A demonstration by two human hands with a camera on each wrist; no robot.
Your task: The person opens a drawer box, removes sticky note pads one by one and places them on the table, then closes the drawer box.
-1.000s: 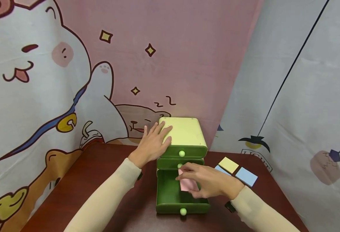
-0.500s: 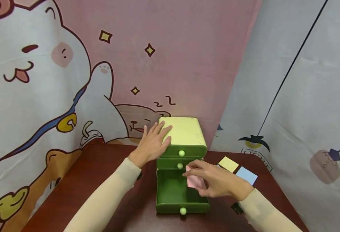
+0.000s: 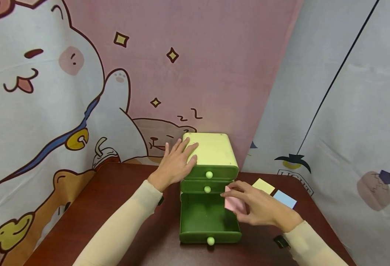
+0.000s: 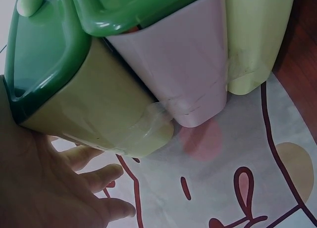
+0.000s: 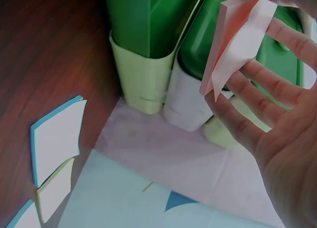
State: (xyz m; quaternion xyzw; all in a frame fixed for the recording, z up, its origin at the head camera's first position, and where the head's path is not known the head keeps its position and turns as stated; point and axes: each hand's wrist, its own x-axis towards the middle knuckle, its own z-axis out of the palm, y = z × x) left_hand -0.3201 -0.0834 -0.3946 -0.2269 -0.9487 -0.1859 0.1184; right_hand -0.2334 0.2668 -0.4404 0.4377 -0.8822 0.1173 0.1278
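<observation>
A small three-drawer unit (image 3: 215,147) with a cream top and green drawers stands on the table. Its bottom drawer (image 3: 191,237) is pulled out, with its green floor in sight; the upper two look pushed in. My left hand (image 3: 172,167) rests on the unit's top left edge, fingers spread and straight. At the drawer's right side, my right hand (image 3: 263,207) pinches a pink sticky note pad (image 3: 233,202) between thumb and fingers. In the right wrist view, the pad's loose sheets (image 5: 245,47) fan apart from its back.
To the right on the dark red table (image 3: 125,199) lie a yellow sticky note pad (image 3: 264,185) and a blue pad (image 3: 285,199). The right wrist view also has a second blue pad (image 5: 25,217). A cartoon-printed cloth (image 3: 221,66) hangs behind the table.
My right hand has moved right with the pink pad, from over the open drawer to its right side, now overlapping more of the pads behind. The left hand has stayed put.
</observation>
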